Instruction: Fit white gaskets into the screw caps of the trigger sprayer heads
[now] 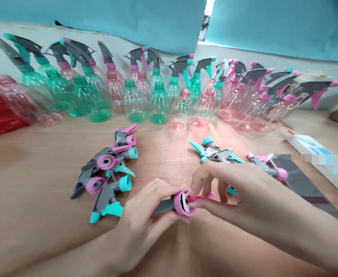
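Centrally, left hand (141, 223) fingers clamp spray head (165, 205); right hand (238, 188) fingers pinch its pink collar (179, 204); box (310, 148) print blurred.

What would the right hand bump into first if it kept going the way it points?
The right hand points leftward. Its fingertips seem to touch the pink-capped spray head that the left hand holds, so that comes first.

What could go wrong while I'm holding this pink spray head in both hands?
The pink spray head, pinched between left hand and right hand, might slip from the fingertips. The right hand sits close to loose spray heads and could scatter them. Crowded bottles may topple if bumped.
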Demonstrator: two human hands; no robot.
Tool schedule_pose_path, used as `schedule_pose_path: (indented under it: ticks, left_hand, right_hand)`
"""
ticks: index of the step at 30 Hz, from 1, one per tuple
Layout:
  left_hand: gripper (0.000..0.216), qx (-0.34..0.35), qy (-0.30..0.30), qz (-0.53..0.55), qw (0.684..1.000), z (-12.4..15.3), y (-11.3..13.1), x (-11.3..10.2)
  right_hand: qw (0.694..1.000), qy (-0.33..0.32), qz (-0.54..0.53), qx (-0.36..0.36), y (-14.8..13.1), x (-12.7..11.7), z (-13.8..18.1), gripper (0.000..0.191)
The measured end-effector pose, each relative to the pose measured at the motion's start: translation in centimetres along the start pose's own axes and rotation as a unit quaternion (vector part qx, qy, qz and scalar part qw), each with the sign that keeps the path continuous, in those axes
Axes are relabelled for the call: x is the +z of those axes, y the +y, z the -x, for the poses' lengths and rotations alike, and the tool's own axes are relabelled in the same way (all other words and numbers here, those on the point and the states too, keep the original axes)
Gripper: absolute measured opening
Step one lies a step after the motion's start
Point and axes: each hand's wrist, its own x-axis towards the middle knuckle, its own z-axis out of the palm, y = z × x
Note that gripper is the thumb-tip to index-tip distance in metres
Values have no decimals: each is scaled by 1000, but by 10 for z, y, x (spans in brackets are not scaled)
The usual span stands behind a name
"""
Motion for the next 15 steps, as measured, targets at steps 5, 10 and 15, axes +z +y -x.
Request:
schedule_pose_path:
  ticks: [5,10,15]
  left_hand:
    - [20,0,-17,8,1000,2,0,-1]
    - [19,9,-24,11,1000,2,-2,0]
    - [17,0,-26,24,999,1,-2,-1]
  right_hand:
    - [999,12,24,-27,1,1,-2,15]
    - [997,22,64,-48,0,3,0,16]
    - [994,36,79,-60,-2,5,4,18]
